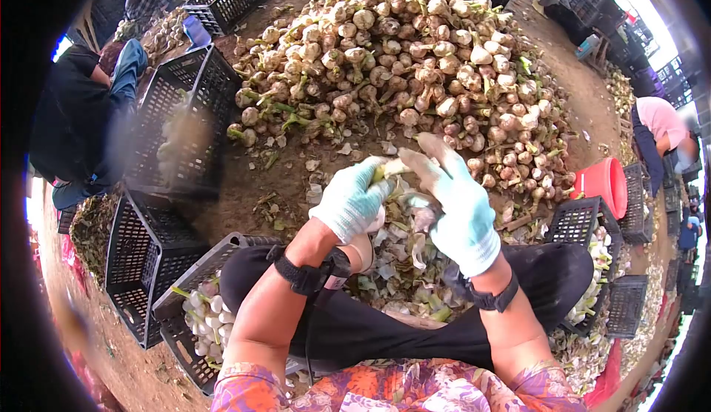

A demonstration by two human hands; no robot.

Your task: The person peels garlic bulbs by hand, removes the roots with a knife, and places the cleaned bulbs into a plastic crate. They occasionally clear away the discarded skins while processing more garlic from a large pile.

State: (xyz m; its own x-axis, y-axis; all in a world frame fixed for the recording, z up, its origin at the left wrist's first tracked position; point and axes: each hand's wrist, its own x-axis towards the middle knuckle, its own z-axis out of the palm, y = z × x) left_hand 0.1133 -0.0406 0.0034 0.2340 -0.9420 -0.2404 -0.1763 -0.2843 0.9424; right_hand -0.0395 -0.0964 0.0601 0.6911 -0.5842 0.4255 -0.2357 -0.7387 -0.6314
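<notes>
My left hand, in a pale green knitted glove, is closed around a garlic stalk whose yellowish end sticks out past thumb and forefinger. Its bulb is mostly hidden by the glove. Facing it, my right hand wears a matching glove with brown, soiled fingertips. Those fingers are stretched and spread, the forefinger right at the stalk's end. Papery garlic skins lie heaped below both hands, between my crossed legs.
A large heap of untrimmed garlic rises ahead. Black crates stand left; one by my knee holds white garlic bulbs. At right are a red bucket and another crate. People sit at left and right.
</notes>
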